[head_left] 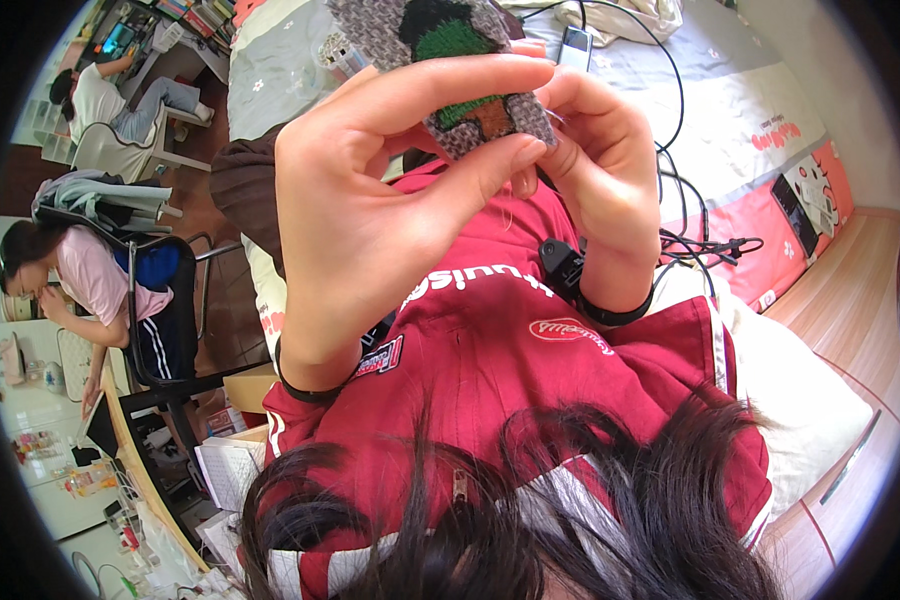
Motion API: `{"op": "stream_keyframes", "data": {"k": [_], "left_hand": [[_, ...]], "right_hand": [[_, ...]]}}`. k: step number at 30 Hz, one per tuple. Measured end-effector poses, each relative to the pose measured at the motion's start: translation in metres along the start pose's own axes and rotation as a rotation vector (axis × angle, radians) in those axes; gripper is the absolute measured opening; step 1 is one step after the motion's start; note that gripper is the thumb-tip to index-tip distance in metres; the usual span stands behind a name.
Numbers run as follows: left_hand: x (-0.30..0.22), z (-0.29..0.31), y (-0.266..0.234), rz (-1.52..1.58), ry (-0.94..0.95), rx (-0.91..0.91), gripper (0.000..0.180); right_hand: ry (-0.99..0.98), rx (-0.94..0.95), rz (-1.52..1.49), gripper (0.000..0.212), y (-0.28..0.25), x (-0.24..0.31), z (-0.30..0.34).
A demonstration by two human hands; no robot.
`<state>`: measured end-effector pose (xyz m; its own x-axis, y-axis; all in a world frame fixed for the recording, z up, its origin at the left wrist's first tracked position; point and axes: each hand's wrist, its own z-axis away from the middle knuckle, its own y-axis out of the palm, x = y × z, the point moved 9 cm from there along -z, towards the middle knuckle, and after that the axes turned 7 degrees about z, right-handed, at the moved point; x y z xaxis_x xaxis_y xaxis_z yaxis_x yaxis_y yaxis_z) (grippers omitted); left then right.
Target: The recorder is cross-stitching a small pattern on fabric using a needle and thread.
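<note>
A stitched piece of embroidery (452, 42), grey with green, black and brown areas, is held up at the top middle. My left hand (355, 190) grips it, index finger across its front and thumb along its lower edge. At the lower right corner of the piece, my right hand (605, 165) has its thumb and fingers pinched together, close to my left thumb tip. Fine pale thread shows near that pinch; whether a needle is there I cannot make out. The upper end of the embroidery runs out of view.
Black cables (685, 240) lie on the bed (710, 110) at the right, near a dark phone (795, 215). Another phone-like device (574, 48) rests beyond my right hand. Two people sit on chairs at the left, by a cluttered desk (130, 455).
</note>
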<state>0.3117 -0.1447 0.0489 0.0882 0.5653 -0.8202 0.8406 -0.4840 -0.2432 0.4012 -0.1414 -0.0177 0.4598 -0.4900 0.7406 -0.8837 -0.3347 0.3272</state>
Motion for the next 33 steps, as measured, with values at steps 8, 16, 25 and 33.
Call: {"op": "stream_keyframes", "data": {"k": [8, 16, 25, 33], "left_hand": [[-0.006, 0.0, -0.001, -0.005, 0.05, -0.003, 0.038], [-0.009, 0.001, -0.002, 0.003, 0.059, -0.013, 0.038], [-0.012, -0.001, -0.003, -0.015, 0.077, -0.015, 0.037], [-0.011, 0.0, -0.005, 0.029, 0.062, -0.044, 0.036]], "right_hand": [[-0.026, -0.012, 0.006, 0.013, 0.003, 0.001, 0.0], [0.007, 0.013, -0.035, 0.013, 0.006, 0.0, -0.001], [-0.04, 0.028, -0.035, 0.012, 0.005, 0.001, -0.003], [-0.032, 0.021, -0.032, 0.012, 0.005, 0.001, -0.002]]}}
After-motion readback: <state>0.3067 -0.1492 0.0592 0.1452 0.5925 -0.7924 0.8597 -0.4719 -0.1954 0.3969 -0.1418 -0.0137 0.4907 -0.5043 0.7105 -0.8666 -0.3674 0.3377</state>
